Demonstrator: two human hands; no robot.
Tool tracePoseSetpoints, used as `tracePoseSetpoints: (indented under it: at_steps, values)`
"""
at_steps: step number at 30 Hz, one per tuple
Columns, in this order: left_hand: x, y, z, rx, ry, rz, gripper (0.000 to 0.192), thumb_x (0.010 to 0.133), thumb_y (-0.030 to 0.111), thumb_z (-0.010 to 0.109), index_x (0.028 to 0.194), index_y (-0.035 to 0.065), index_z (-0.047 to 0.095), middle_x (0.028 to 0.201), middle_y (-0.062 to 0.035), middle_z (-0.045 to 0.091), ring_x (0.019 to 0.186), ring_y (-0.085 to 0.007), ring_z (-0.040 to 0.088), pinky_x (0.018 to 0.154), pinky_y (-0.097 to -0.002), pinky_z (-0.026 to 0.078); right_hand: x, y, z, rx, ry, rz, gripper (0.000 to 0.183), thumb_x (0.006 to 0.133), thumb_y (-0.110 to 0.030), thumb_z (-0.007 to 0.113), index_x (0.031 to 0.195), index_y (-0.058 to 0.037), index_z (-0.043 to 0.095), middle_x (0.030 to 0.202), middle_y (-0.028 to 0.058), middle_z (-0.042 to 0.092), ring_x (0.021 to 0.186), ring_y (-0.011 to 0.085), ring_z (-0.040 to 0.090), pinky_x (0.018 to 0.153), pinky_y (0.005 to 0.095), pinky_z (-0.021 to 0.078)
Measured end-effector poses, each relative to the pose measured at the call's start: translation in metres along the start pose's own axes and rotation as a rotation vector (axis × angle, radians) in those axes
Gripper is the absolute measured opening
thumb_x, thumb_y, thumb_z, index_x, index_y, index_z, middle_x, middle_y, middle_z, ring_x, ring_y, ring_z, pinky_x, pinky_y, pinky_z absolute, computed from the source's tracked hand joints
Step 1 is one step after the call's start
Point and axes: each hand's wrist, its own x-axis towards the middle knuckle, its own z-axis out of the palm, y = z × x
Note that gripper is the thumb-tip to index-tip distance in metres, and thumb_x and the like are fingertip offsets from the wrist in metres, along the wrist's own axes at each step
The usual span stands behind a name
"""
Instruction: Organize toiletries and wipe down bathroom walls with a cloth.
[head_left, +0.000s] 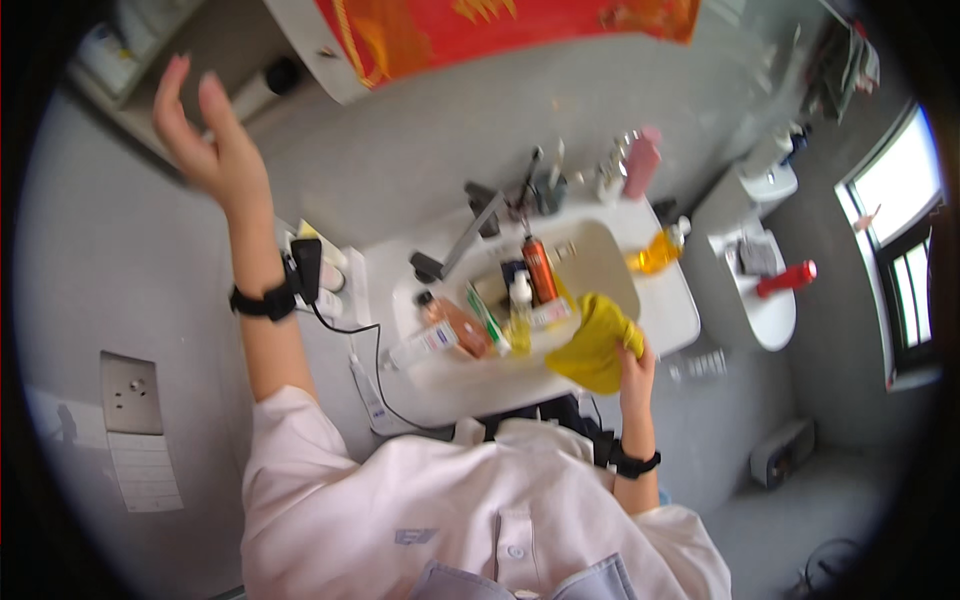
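My left hand (223, 154) is raised at the upper left by an open cabinet shelf (217, 45), fingers apart. Just behind it lies a white cylindrical container with a black end (262, 88); whether the fingertips touch it is unclear. Over the front right of the washbasin (611, 262), a yellow cloth (589, 349) hangs from my right hand (637, 367). The basin holds an orange bottle (539, 270), a white-topped pump bottle (520, 311), a peach-coloured bottle (463, 330), a green-and-white tube (484, 311) and a white carton (429, 343).
A grey faucet (472, 232) reaches over the basin. Behind it stand a toothbrush cup (551, 191) and a pink bottle (642, 163); an amber pump bottle (658, 251) sits on the right rim. A red bottle (786, 279) rests on the toilet (776, 322). A cable (379, 367) trails from my left wrist.
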Motion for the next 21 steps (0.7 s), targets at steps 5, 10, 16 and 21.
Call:
tracePoseSetpoints:
  at_steps: [5, 10, 16, 21]
  values:
    - [-0.19, 0.085, -0.023, -0.201, -0.537, -0.308, 0.015, 0.084, 0.009, 0.046, 0.081, 0.0027, 0.059, 0.091, -0.0103, 0.059, 0.088, -0.0262, 0.055, 0.081, -0.0363, 0.042, 0.013, 0.003, -0.035, 0.099, 0.216, 0.098, 0.027, 0.082, -0.003, 0.049, 0.108, 0.0022, 0.053, 0.101, 0.0047, 0.057, 0.094, 0.0124, 0.052, 0.085, 0.025, 0.0386]
    - [-0.317, 0.145, -0.026, -0.403, -0.928, -0.705, 0.014, 0.085, 0.013, 0.048, 0.083, 0.0021, 0.057, 0.089, -0.0108, 0.058, 0.083, -0.0259, 0.057, 0.069, -0.0337, 0.045, 0.018, 0.002, -0.048, 0.091, 0.251, 0.156, 0.026, 0.083, -0.005, 0.048, 0.108, 0.0021, 0.053, 0.102, 0.0044, 0.056, 0.094, 0.0124, 0.052, 0.085, 0.0246, 0.0382]
    - [-0.428, 0.145, -0.018, -0.144, -1.229, -1.052, 0.019, 0.08, 0.015, 0.057, 0.092, 0.0007, 0.054, 0.09, -0.0124, 0.059, 0.078, -0.0247, 0.059, 0.064, -0.0327, 0.046, 0.023, 0.009, -0.043, 0.031, 0.141, 0.233, 0.03, 0.083, -0.006, 0.05, 0.112, 0.0033, 0.05, 0.106, 0.0067, 0.055, 0.098, 0.0149, 0.052, 0.086, 0.0261, 0.0393]
    - [-0.472, 0.122, 0.004, 0.044, -1.164, -0.979, 0.03, 0.077, 0.015, 0.059, 0.101, 0.0017, 0.048, 0.092, -0.0154, 0.055, 0.085, -0.033, 0.056, 0.072, -0.0389, 0.046, 0.032, 0.004, -0.046, -0.078, 0.113, 0.27, 0.031, 0.083, -0.006, 0.051, 0.112, 0.0031, 0.051, 0.105, 0.0063, 0.056, 0.096, 0.0147, 0.052, 0.086, 0.0257, 0.0389]
